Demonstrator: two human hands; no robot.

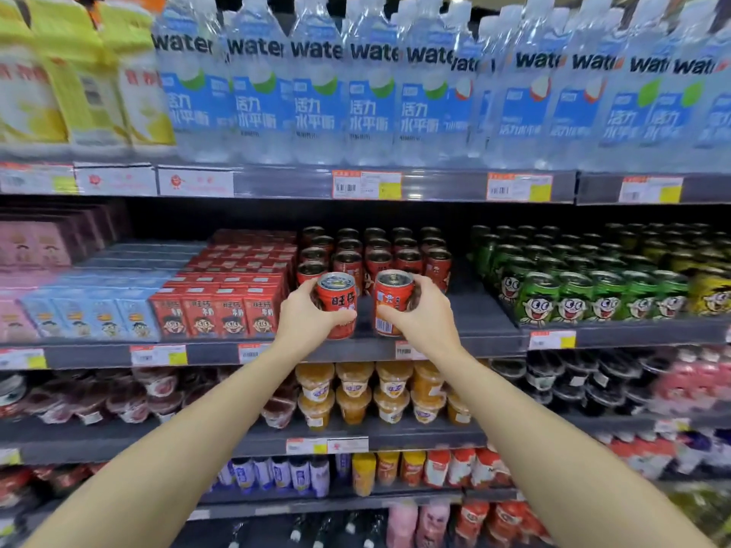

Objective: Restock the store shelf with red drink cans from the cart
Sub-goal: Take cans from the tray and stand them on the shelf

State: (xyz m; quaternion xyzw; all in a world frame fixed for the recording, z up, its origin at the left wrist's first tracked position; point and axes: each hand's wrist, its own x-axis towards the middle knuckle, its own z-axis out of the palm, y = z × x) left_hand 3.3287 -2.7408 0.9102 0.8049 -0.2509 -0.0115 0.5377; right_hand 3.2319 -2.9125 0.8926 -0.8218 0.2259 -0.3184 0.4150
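Red drink cans with silver tops and cartoon labels fill the centre of the frame: the left hand (306, 316) grips one short red metal can (337, 306) with its fingers curled round the side, and the right hand (421, 314) grips a second red can (391, 306) the same way, barcode facing the camera. Both cans are upright, side by side with a narrow gap between them, at the front of the dark grey middle shelf (474, 322); whether their bases touch the shelf cannot be told. Just behind them stand rows of matching red cans (375, 255) reaching to the back of the shelf. Left of centre, just beside the left hand, sit stacked red cardboard drink cartons (221, 310) with a cartoon face, and further left pale blue cartons (87, 314). At the right of the frame green cans (573, 298) with cartoon faces stand in rows, apart from the red ones across bare shelf. Along the top of the frame clear water bottles with blue labels (368, 92) line the upper shelf. Below centre, orange jelly cups (356, 393) are stacked between the two forearms.
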